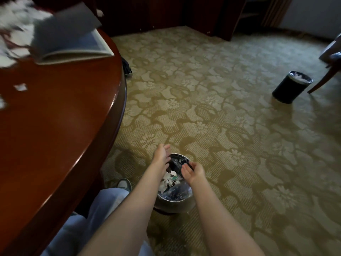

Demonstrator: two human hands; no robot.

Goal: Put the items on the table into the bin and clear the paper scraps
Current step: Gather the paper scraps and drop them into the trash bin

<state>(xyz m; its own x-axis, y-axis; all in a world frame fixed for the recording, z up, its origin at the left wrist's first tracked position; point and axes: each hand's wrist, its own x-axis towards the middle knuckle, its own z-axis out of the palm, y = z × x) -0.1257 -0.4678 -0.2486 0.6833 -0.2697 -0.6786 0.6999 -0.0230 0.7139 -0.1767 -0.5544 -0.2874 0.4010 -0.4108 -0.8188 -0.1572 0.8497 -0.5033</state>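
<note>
Two hands, both released and holding nothing: left hand (160, 154) and right hand (193, 172) hover over one silver bin (175, 202) on the carpet beside the desk (60, 137). Paper scraps (167, 180) lie inside the bin. On the desk: two loose scraps (20, 87), one open book (70, 43), a blurred white heap. One black bin (289, 89) stands well apart.

Two bins (177, 202) (289, 89), two hands (161, 154) (194, 173), one table (55, 137), one open booklet (70, 39), one chair (322, 83).
</note>
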